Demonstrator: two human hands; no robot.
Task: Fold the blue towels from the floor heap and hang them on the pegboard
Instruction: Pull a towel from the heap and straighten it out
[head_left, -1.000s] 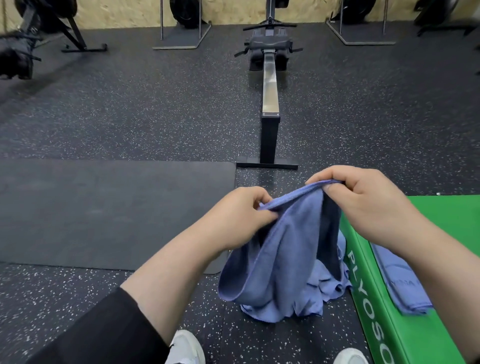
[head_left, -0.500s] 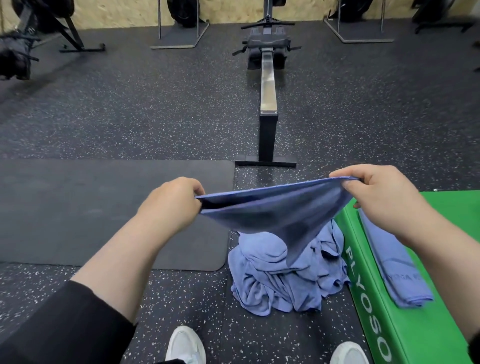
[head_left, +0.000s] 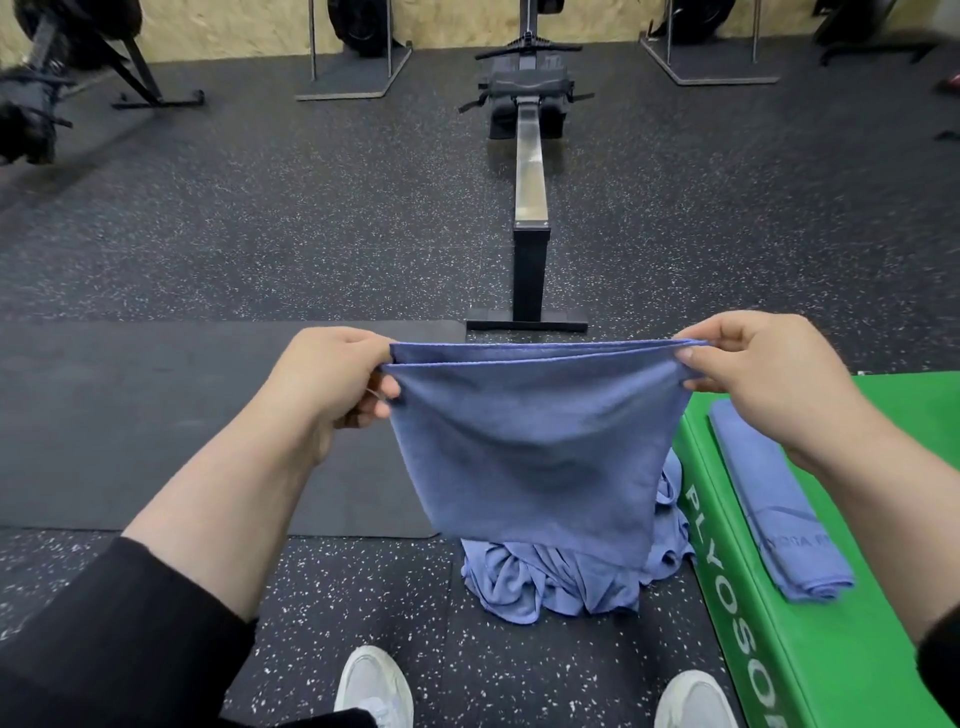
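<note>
Each grip, left hand (head_left: 332, 382) and right hand (head_left: 769, 382), pinches a top corner of the doubled towel (head_left: 535, 452) hanging between them.

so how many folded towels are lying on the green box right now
1. A single folded towel lies lengthwise on top of the green box. The other towel is held up by both hands, and more sit crumpled in the floor heap.

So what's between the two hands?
The head view shows a blue towel, doubled over, stretched taut from the left hand to the right hand. Each hand pinches one top corner, and the rest hangs down.
</note>
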